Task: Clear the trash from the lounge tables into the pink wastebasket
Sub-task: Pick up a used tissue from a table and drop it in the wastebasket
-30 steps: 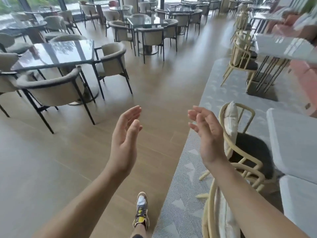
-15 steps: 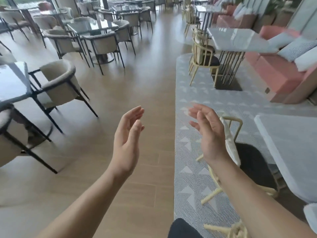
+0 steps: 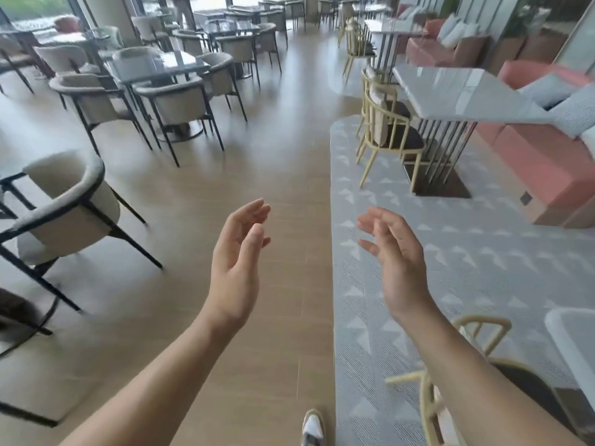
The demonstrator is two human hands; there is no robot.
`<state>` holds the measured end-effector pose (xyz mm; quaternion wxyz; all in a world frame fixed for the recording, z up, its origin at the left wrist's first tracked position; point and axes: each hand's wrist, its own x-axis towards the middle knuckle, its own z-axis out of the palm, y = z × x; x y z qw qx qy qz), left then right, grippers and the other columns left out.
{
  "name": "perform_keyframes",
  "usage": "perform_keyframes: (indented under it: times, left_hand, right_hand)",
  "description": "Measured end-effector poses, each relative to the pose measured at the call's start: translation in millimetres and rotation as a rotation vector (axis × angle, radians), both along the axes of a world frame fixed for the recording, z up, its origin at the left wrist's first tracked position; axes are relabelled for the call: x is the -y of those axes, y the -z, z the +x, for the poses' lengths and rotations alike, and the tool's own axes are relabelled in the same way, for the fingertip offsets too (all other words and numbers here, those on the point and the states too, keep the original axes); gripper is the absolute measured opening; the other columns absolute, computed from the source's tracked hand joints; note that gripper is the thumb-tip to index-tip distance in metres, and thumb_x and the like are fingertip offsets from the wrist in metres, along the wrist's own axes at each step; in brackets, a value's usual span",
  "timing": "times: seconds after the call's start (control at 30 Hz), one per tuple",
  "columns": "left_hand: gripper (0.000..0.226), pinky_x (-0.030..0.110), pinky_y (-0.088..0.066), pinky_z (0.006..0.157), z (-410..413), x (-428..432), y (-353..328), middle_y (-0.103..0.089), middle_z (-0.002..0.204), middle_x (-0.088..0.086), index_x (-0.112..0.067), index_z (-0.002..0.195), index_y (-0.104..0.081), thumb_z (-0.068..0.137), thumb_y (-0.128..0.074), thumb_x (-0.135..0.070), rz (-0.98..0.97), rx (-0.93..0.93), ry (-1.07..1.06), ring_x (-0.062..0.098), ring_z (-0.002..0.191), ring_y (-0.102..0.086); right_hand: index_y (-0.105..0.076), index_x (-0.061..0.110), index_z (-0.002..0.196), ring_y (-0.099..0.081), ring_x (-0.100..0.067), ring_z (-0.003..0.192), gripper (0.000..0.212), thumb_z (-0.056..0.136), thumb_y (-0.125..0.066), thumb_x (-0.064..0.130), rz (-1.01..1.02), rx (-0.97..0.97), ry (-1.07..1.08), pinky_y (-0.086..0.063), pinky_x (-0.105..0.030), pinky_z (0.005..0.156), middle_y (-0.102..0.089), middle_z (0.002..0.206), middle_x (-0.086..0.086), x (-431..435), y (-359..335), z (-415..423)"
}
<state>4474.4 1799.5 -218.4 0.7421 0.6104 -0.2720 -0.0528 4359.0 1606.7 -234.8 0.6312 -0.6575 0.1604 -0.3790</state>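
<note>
Holding nothing, both hands are up in front of me, palms facing each other, well apart. Left hand [image 3: 236, 265] is spread loose, fingers slightly bent, and it hangs over the wood floor [image 3: 273, 156] just left of the rug [image 3: 483, 252]. Right hand [image 3: 397, 262] has the same shape, fingers fanned and relaxed, above the rug's left edge. Neither touches anything.

The rug is grey with pale triangles and runs along the right side of the floor, away from me. On its far part stands a white bench [image 3: 450, 88] with a glossy top streaked with glare, on thin metal legs over a dark base. A yellow chair [image 3: 386, 130] with a dark seat stands just beside that bench, on the rug's left half. A pink sofa [image 3: 541, 156] lines the rug's right side and carries grey cushions [image 3: 553, 94].

At the rug's near right end the corner of a near bench [image 3: 576, 349] is cut by the frame. A second chair [image 3: 431, 400], also yellow, stands on the rug just left of it, partly hidden by my right forearm. My shoe [image 3: 313, 428] is on the floor just beside the rug's left edge.

Left of the rug, across the floor, beige armchairs on black legs surround a dark bench [image 3: 157, 64]. The nearest armchair [image 3: 70, 204] is blurred.

I cannot tell from this view where the trash or the wastebasket is.
</note>
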Motion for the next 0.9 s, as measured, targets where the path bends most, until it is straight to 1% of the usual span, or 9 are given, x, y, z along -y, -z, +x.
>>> perform_keyframes:
  times: [0.1, 0.2, 0.3, 0.43, 0.53, 0.57, 0.67, 0.8, 0.9]
  left_hand:
    - [0.045, 0.042, -0.054, 0.106, 61, 41, -6, -0.069, 0.137, -0.002, -0.028, 0.134, -0.061, 0.094, -0.052, -0.046, 0.005, -0.009, 0.003, 0.012, 0.136, -0.060]
    - [0.047, 0.045, -0.054, 0.107, 118, 80, -6, -0.069, 0.137, 0.000, -0.025, 0.134, -0.061, 0.093, -0.052, -0.047, -0.008, -0.021, -0.008, 0.013, 0.136, -0.060]
    - [0.048, 0.042, -0.055, 0.107, 180, 124, -4, -0.068, 0.137, 0.000, -0.024, 0.134, -0.060, 0.093, -0.053, -0.047, -0.022, -0.028, 0.016, 0.012, 0.135, -0.060]
    - [0.037, 0.042, -0.054, 0.107, 283, 183, 6, -0.068, 0.136, 0.003, -0.021, 0.135, -0.060, 0.100, -0.052, -0.030, -0.029, -0.042, 0.034, 0.014, 0.134, -0.060]
    - [0.038, 0.042, -0.054, 0.106, 365, 223, 10, -0.068, 0.136, 0.002, -0.019, 0.136, -0.060, 0.100, -0.050, -0.025, -0.025, -0.036, 0.044, 0.014, 0.133, -0.061]
    - [0.038, 0.042, -0.054, 0.107, 393, 235, 10, -0.068, 0.135, 0.001, -0.019, 0.136, -0.060, 0.100, -0.050, -0.026, -0.017, -0.051, 0.059, 0.014, 0.133, -0.061]
    - [0.040, 0.042, -0.054, 0.107, 473, 270, 4, -0.070, 0.134, 0.000, -0.020, 0.135, -0.061, 0.098, -0.054, -0.032, -0.006, -0.055, 0.086, 0.013, 0.133, -0.061]
    - [0.040, 0.045, -0.055, 0.107, 569, 320, -4, -0.070, 0.133, -0.001, -0.019, 0.137, -0.061, 0.100, -0.051, -0.027, 0.009, -0.061, 0.122, 0.013, 0.132, -0.062]
    - [0.045, 0.043, -0.055, 0.105, 633, 356, -7, -0.070, 0.134, -0.001, -0.021, 0.138, -0.062, 0.096, -0.055, -0.038, 0.020, -0.044, 0.148, 0.014, 0.133, -0.061]
  right_hand:
    - [-0.068, 0.027, 0.123, -0.068, -0.016, 0.122, 0.041, 0.096, -0.057, 0.055, -0.005, 0.006, -0.002, -0.056, -0.037, 0.100, -0.075, 0.120, 0.011, 45, -8, 65]
    - [-0.070, 0.031, 0.122, -0.068, -0.016, 0.123, 0.036, 0.097, -0.057, 0.055, -0.019, -0.007, -0.007, -0.056, -0.040, 0.100, -0.075, 0.122, 0.006, 84, -8, 119]
    - [-0.072, 0.035, 0.117, -0.069, -0.016, 0.121, 0.031, 0.096, -0.058, 0.054, -0.009, -0.016, -0.003, -0.056, -0.041, 0.101, -0.075, 0.121, 0.006, 123, -8, 178]
    - [-0.070, 0.026, 0.121, -0.070, -0.014, 0.120, 0.040, 0.094, -0.059, 0.053, -0.005, -0.014, 0.033, -0.058, -0.038, 0.101, -0.076, 0.120, 0.009, 178, 0, 281]
    - [-0.069, 0.021, 0.121, -0.070, -0.015, 0.120, 0.034, 0.099, -0.058, 0.044, -0.017, -0.020, 0.042, -0.057, -0.043, 0.103, -0.076, 0.117, 0.010, 213, 0, 365]
    - [-0.069, 0.022, 0.121, -0.070, -0.014, 0.119, 0.032, 0.100, -0.057, 0.043, -0.009, -0.027, 0.048, -0.057, -0.043, 0.103, -0.076, 0.117, 0.010, 224, -1, 392]
    - [-0.071, 0.027, 0.119, -0.071, -0.014, 0.119, 0.036, 0.095, -0.059, 0.053, -0.009, -0.005, 0.087, -0.057, -0.040, 0.102, -0.076, 0.119, 0.009, 258, -11, 466]
    - [-0.072, 0.034, 0.118, -0.070, -0.014, 0.118, 0.035, 0.094, -0.059, 0.056, -0.004, -0.012, 0.120, -0.057, -0.037, 0.098, -0.076, 0.116, 0.010, 306, -22, 553]
    - [-0.073, 0.041, 0.116, -0.070, -0.013, 0.118, 0.030, 0.095, -0.058, 0.057, 0.004, -0.021, 0.136, -0.057, -0.036, 0.098, -0.076, 0.115, 0.011, 340, -24, 610]
